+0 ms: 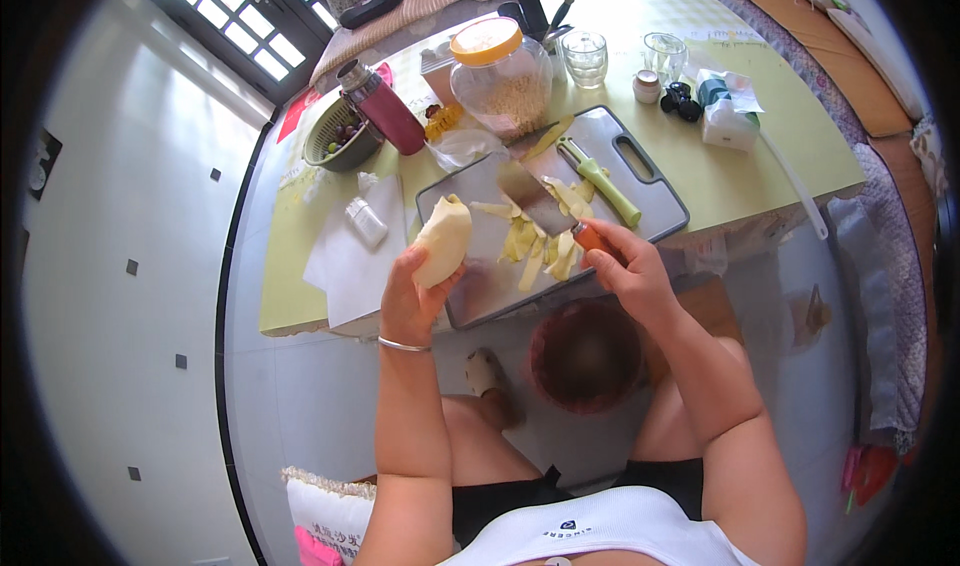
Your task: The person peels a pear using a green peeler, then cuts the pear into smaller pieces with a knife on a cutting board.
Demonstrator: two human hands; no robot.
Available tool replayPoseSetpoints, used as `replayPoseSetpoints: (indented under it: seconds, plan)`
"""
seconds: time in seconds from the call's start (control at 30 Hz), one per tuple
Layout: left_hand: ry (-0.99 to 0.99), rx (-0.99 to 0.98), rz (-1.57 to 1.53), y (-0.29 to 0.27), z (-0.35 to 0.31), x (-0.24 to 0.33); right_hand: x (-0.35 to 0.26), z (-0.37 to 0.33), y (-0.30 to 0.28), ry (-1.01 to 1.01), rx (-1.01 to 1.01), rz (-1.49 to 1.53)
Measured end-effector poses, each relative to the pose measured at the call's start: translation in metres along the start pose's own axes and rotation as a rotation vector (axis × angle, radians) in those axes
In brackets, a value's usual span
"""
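My left hand [408, 291] is wrapped round a pale peeled fruit [446, 241], raised above the left part of the cutting board. One side of the fruit looks uneven, as if cut; its exact kind I cannot tell. In my right hand [632, 271] is the orange handle of a knife [540, 204], its broad blade pointing up and left over the board, apart from the fruit. Yellow-green peelings [528, 244] lie scattered on the grey cutting board [478, 301] around the blade. A green peeler [600, 183] rests on the board's right half.
Behind the board stand a large jar [503, 84] with a yellow lid, a red thermos [390, 111] and two glasses [584, 63]. A basket of grapes [325, 151] and a small white container [366, 222] are at left. Tissues [732, 121] lie right; a bin [585, 358] sits below.
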State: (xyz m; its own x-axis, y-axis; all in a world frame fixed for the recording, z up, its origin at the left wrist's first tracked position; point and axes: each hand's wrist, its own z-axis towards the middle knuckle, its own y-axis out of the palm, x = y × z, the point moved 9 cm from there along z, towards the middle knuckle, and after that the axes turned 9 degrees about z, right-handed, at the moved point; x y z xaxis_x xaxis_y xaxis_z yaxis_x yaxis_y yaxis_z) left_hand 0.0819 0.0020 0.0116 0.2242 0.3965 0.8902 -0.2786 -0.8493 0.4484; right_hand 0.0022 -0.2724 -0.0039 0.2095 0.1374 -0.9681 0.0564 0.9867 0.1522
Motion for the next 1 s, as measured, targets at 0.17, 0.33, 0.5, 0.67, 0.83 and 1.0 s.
replayPoseSetpoints:
  seconds: [0.17,0.33,0.5,0.67,0.83,1.0]
  plan:
    - [0.199,0.284,0.742,-0.019,0.015,0.006,-0.030,-0.007,-0.002,-0.342,0.139,-0.411]
    - [0.483,0.489,1.439,0.005,0.016,0.024,-0.054,-0.010,0.002,-0.426,0.165,-0.698]
    - [0.491,0.405,1.593,0.033,0.011,0.021,-0.066,-0.014,0.003,-0.574,0.182,-0.923]
    - [0.970,0.292,1.782,0.107,-0.019,0.033,-0.076,-0.018,0.010,-0.682,0.204,-1.050]
    - [0.896,0.086,1.949,0.147,-0.014,0.004,-0.085,-0.024,0.010,-0.741,0.197,-1.117]
    - [0.792,0.190,1.848,0.128,-0.008,0.012,-0.097,-0.025,-0.002,-0.787,0.183,-1.091]
